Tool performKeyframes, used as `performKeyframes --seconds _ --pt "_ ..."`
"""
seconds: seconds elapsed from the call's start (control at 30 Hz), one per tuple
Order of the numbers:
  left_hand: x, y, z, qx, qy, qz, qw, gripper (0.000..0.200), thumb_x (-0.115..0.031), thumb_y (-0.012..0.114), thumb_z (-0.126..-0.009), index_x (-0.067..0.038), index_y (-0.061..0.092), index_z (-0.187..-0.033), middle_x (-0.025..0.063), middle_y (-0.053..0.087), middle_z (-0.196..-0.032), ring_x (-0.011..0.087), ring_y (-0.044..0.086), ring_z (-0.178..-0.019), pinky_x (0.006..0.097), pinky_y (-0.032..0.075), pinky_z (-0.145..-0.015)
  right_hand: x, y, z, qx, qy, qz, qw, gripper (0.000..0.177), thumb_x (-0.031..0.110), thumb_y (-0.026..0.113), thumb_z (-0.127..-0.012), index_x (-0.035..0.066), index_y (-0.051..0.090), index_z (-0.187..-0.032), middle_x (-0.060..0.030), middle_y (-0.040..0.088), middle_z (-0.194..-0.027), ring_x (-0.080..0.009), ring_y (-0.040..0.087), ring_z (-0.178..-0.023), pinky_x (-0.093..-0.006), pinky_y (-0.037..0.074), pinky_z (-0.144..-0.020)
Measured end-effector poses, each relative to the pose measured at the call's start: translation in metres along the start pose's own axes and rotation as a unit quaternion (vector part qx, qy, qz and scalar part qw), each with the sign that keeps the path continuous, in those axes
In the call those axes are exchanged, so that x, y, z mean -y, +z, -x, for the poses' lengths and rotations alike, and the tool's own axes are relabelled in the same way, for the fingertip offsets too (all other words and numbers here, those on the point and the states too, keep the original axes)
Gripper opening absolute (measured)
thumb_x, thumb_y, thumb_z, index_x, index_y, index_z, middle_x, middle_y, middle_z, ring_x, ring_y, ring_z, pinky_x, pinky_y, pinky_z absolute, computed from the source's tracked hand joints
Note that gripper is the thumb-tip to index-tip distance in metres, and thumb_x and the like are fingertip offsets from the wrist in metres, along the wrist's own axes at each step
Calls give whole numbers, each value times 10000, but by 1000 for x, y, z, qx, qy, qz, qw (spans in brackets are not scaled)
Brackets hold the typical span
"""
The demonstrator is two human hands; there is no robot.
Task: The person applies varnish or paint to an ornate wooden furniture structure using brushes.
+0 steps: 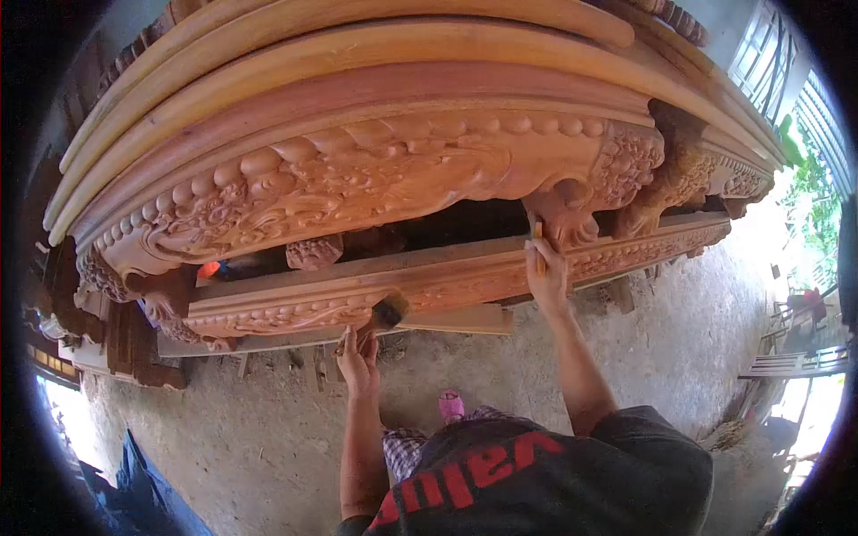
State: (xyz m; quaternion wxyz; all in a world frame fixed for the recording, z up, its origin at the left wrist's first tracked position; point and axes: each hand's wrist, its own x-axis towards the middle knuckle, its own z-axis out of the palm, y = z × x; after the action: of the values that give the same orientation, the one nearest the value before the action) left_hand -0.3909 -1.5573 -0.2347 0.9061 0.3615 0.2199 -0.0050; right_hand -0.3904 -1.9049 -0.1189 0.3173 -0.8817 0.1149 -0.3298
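My left hand point(358, 362) is closed around the handle of a paintbrush point(390, 310), whose dark, wide bristles overlap the lower carved rail point(465, 290). In my right hand point(549, 275) is a slim tool with a yellowish handle point(538, 232), held upright. Its upper end is right by the carved scroll leg point(567, 219) of the reddish wooden furniture; I cannot tell what kind of tool it is. Above both hands runs a broad carved apron point(357, 179) with a beaded edge and leaf and scroll relief.
Long curved boards point(357, 54) lie stacked over the carved apron. An orange object point(208, 270) shows in the gap at the left. Bare planks point(465, 319) lie under the lower rail. A blue sheet point(134, 487) is on the concrete floor point(250, 429), and a metal rack point(795, 362) stands at the right.
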Motion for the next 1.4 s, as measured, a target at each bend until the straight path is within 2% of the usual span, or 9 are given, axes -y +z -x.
performKeyframes --seconds 0.1,0.23,0.3,0.4,0.57,0.67,0.87,1.0,1.4 --pt "3 -3 2 -28 -17 -9 999 183 -211 618 -906 -69 597 -1019 66 654 -901 161 647 -764 256 529 -643 7 4 23 3 -42 65 997 112 116 593 -876 20 600 -933 -194 613 -906 -342 611 -860 -377 480 -717" --pt "12 7 6 -17 -22 -2 1000 166 -212 625 -899 -74 596 -987 60 655 -866 165 650 -745 266 533 -614 16 50 40 276 22 134 951 96 115 563 -896 45 597 -951 -137 620 -846 -292 620 -797 -354 475 -689" --pt "16 8 9 -16 -28 -9 999 161 -211 626 -897 -74 595 -976 57 656 -857 167 651 -744 267 533 -606 30 63 42 247 -44 -124 960 100 121 548 -902 62 588 -972 -121 586 -759 -283 601 -724 -348 461 -664" --pt "23 -4 5 -11 -34 -8 999 139 -199 629 -893 -77 596 -953 58 654 -842 169 652 -738 270 532 -597 31 30 26 166 -14 -168 972 109 115 545 -900 50 586 -978 -145 566 -761 -284 601 -726 -352 454 -656" --pt "27 -40 8 -64 -48 -1 997 134 -190 636 -885 -73 598 -940 63 649 -800 166 646 -687 271 526 -578 16 -22 -1 -82 -174 74 979 143 137 541 -925 17 567 -999 -167 570 -941 -254 587 -723 -306 459 -640" --pt "43 -68 2 -30 -26 27 999 151 -210 636 -886 -75 598 -941 62 652 -791 160 632 -648 263 516 -552 4 -1 20 25 27 -6 999 54 60 556 -879 15 570 -904 -174 538 -825 -331 561 -771 -384 454 -675" --pt "23 -55 26 -106 -34 -11 994 148 -203 627 -891 -73 594 -952 49 626 -758 155 609 -611 247 507 -513 33 -36 -6 -74 -164 15 984 75 57 560 -893 14 543 -952 -163 500 -848 -282 527 -749 -348 446 -671" --pt "23 -63 25 -92 -32 -21 995 140 -197 625 -892 -76 592 -955 45 617 -758 152 610 -637 249 516 -533 16 -29 3 22 -110 -38 993 57 43 550 -896 12 550 -943 -160 499 -860 -277 528 -735 -339 440 -654" --pt "22 -125 47 -122 -19 43 991 152 -207 621 -897 -68 585 -946 59 626 -817 153 615 -681 255 513 -545 1 -27 12 -40 -147 -2 988 61 37 568 -882 -3 576 -927 -148 570 -869 -276 575 -786 -354 452 -685"
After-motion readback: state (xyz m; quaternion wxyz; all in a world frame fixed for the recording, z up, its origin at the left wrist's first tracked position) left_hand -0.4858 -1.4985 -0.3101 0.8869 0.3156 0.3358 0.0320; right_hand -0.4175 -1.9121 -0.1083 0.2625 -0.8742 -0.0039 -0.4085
